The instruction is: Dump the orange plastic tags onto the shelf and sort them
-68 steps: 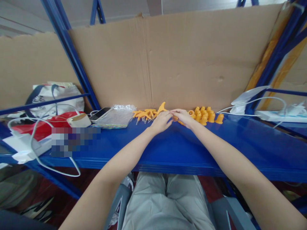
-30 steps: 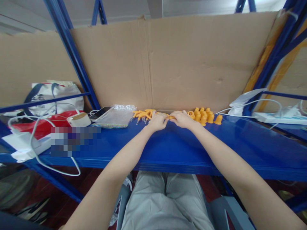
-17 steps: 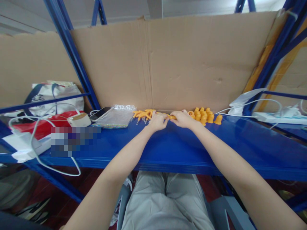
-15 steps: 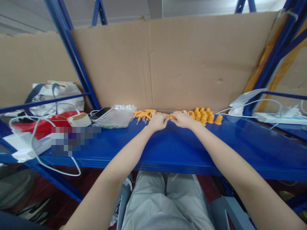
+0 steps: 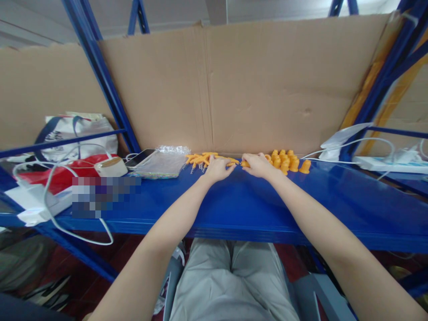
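My left hand (image 5: pixel 219 170) is closed around an orange corkscrew (image 5: pixel 233 160), whose end sticks out past the fingers. A short gap to its right, my right hand (image 5: pixel 257 166) pinches an orange bell-shaped plastic cap (image 5: pixel 245 164). Beside my left hand lies a pile of orange corkscrews (image 5: pixel 197 159) with metal spirals hanging toward the front. Several more orange bell-shaped caps (image 5: pixel 285 160) stand in a group to the right of my right hand. Fingers hide much of both held pieces.
On the blue shelf (image 5: pixel 234 209), a clear plastic bag (image 5: pixel 163 165) and a phone (image 5: pixel 142 158) lie left of the pile. Chargers, white cables and a power strip (image 5: pixel 60 200) sit further left. Cardboard (image 5: pixel 267 84) walls the back; another power strip (image 5: pixel 391 165) is at right.
My hands have come apart: they were together on orange pieces between them, and now a small gap separates the corkscrew end from the cap.
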`<state>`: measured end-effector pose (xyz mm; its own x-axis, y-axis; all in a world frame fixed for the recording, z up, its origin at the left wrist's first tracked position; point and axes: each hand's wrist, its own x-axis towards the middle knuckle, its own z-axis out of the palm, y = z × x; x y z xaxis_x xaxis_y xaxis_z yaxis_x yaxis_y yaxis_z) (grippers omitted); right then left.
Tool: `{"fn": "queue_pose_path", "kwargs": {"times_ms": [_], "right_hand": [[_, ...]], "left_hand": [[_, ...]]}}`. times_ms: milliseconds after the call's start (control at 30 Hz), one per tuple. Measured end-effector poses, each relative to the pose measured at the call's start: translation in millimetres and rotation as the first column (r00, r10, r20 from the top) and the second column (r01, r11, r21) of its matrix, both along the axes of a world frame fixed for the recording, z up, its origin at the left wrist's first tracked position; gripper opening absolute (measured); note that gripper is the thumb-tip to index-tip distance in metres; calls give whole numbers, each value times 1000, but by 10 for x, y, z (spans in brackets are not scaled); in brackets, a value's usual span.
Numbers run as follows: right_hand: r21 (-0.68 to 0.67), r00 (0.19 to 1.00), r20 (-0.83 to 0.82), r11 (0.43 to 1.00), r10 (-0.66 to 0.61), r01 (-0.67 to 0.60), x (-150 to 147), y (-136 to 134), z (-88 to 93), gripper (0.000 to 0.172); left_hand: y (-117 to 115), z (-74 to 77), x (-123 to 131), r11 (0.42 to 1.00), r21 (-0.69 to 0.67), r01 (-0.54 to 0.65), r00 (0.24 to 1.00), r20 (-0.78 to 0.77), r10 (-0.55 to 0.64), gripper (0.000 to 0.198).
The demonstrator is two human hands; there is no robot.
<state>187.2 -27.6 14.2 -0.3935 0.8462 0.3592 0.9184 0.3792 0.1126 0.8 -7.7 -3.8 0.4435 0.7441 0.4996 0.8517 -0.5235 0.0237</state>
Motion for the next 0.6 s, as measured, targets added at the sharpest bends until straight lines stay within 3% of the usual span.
{"fn": "queue_pose_path", "kwargs": {"times_ms": [200, 300, 433, 600], "right_hand": [[0, 953, 17, 953, -303, 303, 177, -67, 213, 31], [-28, 860, -48, 861, -508, 508, 459, -25, 319, 33], [-28, 707, -192, 724, -680, 689, 897, 70, 358, 35], [-226, 547, -202, 582, -812, 781, 1175, 121, 271, 41]], "left_hand": [[104, -58, -72, 1000, -7, -18, 996, 87, 19, 25], [122, -62, -108, 999, 4, -42, 993, 115, 41, 23], [90, -24, -106, 997, 33, -70, 992, 108, 66, 20], [69, 6, -69, 993, -6, -117, 990, 76, 117, 23]]}}
